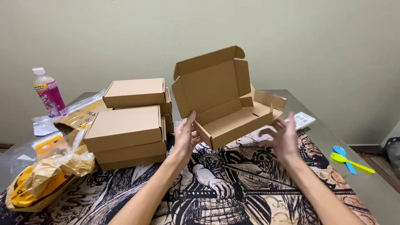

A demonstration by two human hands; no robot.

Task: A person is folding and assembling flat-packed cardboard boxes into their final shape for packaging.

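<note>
An open brown cardboard mailer box [227, 121] is up in the air over the table, its lid standing upright and its side flaps raised. My left hand [185, 136] grips its front left corner, fingers pointing up along the side wall. To the right of the box's front right corner is my right hand [284, 139], blurred, with the fingers apart and curled toward the box. I cannot tell whether it touches the box.
Two stacks of closed brown boxes [125, 129] stand at the left. Left of them are crumpled plastic bags with yellow packaging [46, 171] and a pink-labelled bottle [49, 92]. A black-and-tan printed mat [233, 191] covers the grey table [375, 187]. Blue and green sporks [346, 159] lie right; a white flat device [303, 120] lies behind.
</note>
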